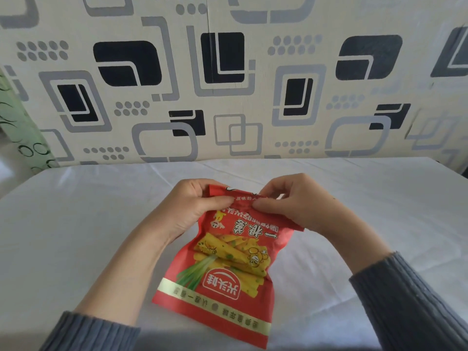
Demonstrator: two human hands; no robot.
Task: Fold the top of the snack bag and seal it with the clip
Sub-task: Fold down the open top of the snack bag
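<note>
The bag [228, 264] lies on the cloth-covered table [76, 211], about midway between the left and right edges and closer to the near edge than to the far one by the wall [228, 72]. Its printed face is up and its far end points toward the wall. That far end appears to be the top, since it is the part being worked.

Both hands meet at that end. The left hand [188, 206] pinches the left part of the top strip, thumb on the printed face and fingers curled behind. The right hand [296, 201] is closed on the right part in the same way. The two thumbs nearly touch at the middle. Gripping both sides at once probably keeps the crease straight across the width. The strip between the thumbs is creased and turned toward the person, so the fold looks under way, not yet pressed flat.

The rest of the bag rests on the table, which likely steadies it while the top is worked.

The bag looks partly full: the lower body is puffed and wrinkled. Its contents cannot be seen through the opaque film; only printed snack sticks show.

No clip is in view, so sealing is not yet done.
</note>
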